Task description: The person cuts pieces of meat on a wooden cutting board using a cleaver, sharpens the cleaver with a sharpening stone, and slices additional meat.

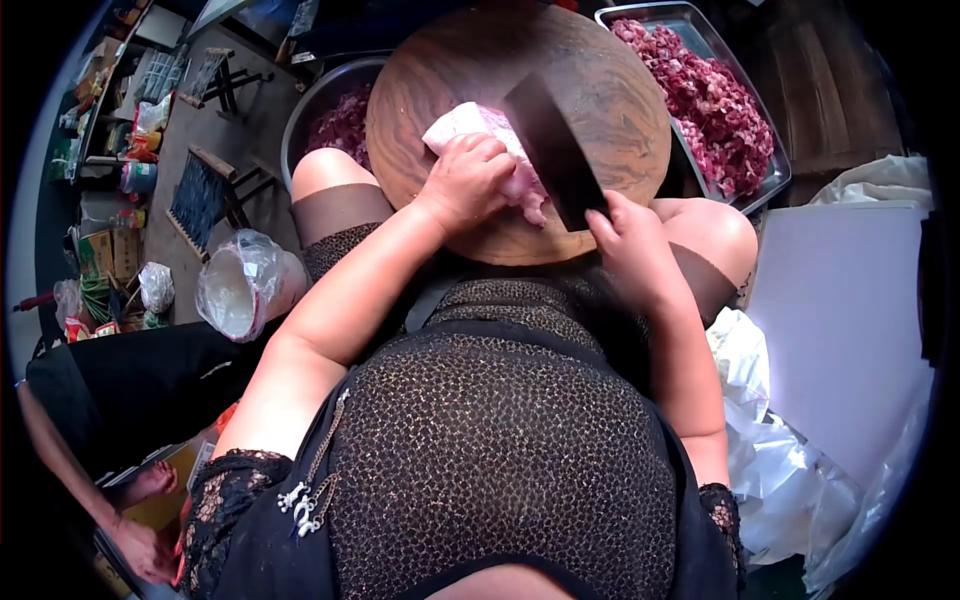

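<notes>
On a round wooden chopping board (610,110) lies a piece of pale pink meat (525,187). My left hand (466,182) presses on it from the left, its fingers curled over the meat. My right hand (628,240) is wrapped round the handle of a cleaver (553,145), whose dark, motion-blurred blade is raised beside the right side of the meat. My right hand hides most of the handle. Whether the blade touches the meat cannot be made out.
A metal tray (783,185) of chopped meat stands right of the board, a metal bowl (292,130) with more meat at its left. A plastic-lined bucket (250,285) is further left. Another person's hands (145,550) show at the lower left. A white panel (840,320) lies right.
</notes>
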`<state>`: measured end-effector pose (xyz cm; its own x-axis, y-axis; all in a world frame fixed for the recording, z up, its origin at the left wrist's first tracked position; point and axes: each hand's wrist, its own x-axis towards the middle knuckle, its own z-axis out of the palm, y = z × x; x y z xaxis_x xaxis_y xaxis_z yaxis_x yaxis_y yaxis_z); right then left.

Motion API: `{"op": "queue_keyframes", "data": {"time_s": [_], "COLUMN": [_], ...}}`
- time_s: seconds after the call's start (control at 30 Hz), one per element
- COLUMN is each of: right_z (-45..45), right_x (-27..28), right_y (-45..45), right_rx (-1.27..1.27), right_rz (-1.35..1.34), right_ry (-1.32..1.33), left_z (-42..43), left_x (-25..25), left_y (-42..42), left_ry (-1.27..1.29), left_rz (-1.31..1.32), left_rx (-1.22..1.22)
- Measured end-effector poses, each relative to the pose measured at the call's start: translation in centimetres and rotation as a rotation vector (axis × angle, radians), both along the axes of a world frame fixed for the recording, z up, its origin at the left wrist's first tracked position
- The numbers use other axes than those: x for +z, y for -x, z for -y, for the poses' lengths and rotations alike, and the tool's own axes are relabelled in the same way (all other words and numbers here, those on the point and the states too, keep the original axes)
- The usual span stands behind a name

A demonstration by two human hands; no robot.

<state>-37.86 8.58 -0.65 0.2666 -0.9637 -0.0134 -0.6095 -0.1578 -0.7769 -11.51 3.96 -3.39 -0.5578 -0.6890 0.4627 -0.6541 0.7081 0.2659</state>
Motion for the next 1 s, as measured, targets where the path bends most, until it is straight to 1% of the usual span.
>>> {"op": "queue_keyframes", "data": {"time_s": [0.03,0.1,0.13,0.17,0.23,0.3,0.37,0.4,0.43,0.5,0.53,0.57,0.67,0.7,0.77,0.83,0.87,0.93,0.97,1.0], "right_z": [0.4,1.6,2.2,2.1,1.4,-0.5,-2.2,-2.9,-3.2,-3.2,-3.2,-3.1,-3.7,-4.3,-4.8,-4.8,-4.6,-3.3,-2.1,-0.4], "right_x": [-0.6,0.3,-0.2,0.1,1.0,2.0,2.7,2.9,1.8,1.9,1.5,1.3,0.9,1.2,2.1,3.1,2.5,0.3,-0.5,-0.9], "right_y": [-0.5,-0.2,0.3,0.8,0.9,0.8,0.2,-0.3,-1.0,-1.9,-2.4,-2.9,-3.6,-3.4,-3.4,-3.7,-4.1,-5.5,-6.4,-7.4], "right_rx": [0.041,-0.183,-0.246,-0.252,-0.246,-0.269,-0.262,-0.284,-0.204,-0.165,-0.141,-0.129,-0.113,-0.092,-0.070,-0.135,-0.139,-0.073,-0.049,-0.055], "right_rz": [-0.096,-0.002,-0.008,-0.013,0.115,0.109,0.182,0.263,0.249,0.135,0.096,0.078,0.039,0.025,0.006,-0.005,-0.010,0.007,-0.034,-0.074], "right_ry": [0.162,-0.361,-0.409,-0.400,-0.380,-0.374,-0.208,-0.318,-0.043,-0.162,-0.186,-0.200,-0.242,-0.289,-0.337,-0.589,-0.594,-0.256,-0.067,-0.033], "left_z": [0.2,0.3,0.2,0.1,-0.1,-0.6,-1.0,-0.9,-0.8,-0.6,-0.4,-0.3,0.1,0.3,0.5,0.6,0.6,0.7,0.8,0.7], "left_x": [-0.1,-0.4,-0.4,-0.7,-0.8,-0.2,1.5,1.4,1.4,1.6,1.4,1.4,1.1,0.9,0.2,-0.2,-0.4,-0.4,-0.3,-0.2], "left_y": [-0.2,-0.5,-0.5,-0.8,-1.6,-2.0,-1.5,-1.4,-1.4,-1.4,-1.5,-1.7,-2.4,-2.5,-2.5,-2.5,-2.4,-2.3,-2.4,-2.5], "left_ry": [-0.003,-0.085,-0.039,-0.030,-0.021,-0.071,-0.170,-0.133,-0.132,-0.084,-0.008,-0.010,-0.005,-0.010,0.016,-0.049,-0.106,-0.127,-0.142,-0.142], "left_rz": [0.002,0.052,0.037,0.030,-0.095,-0.101,-0.084,-0.001,-0.005,0.122,0.119,0.124,-0.011,-0.012,-0.134,-0.192,-0.244,-0.252,-0.254,-0.251], "left_rx": [-0.004,0.015,0.028,0.024,-0.073,-0.091,-0.049,-0.067,-0.067,-0.136,-0.120,-0.126,-0.076,-0.081,-0.066,-0.063,-0.063,-0.045,-0.027,-0.026]}}
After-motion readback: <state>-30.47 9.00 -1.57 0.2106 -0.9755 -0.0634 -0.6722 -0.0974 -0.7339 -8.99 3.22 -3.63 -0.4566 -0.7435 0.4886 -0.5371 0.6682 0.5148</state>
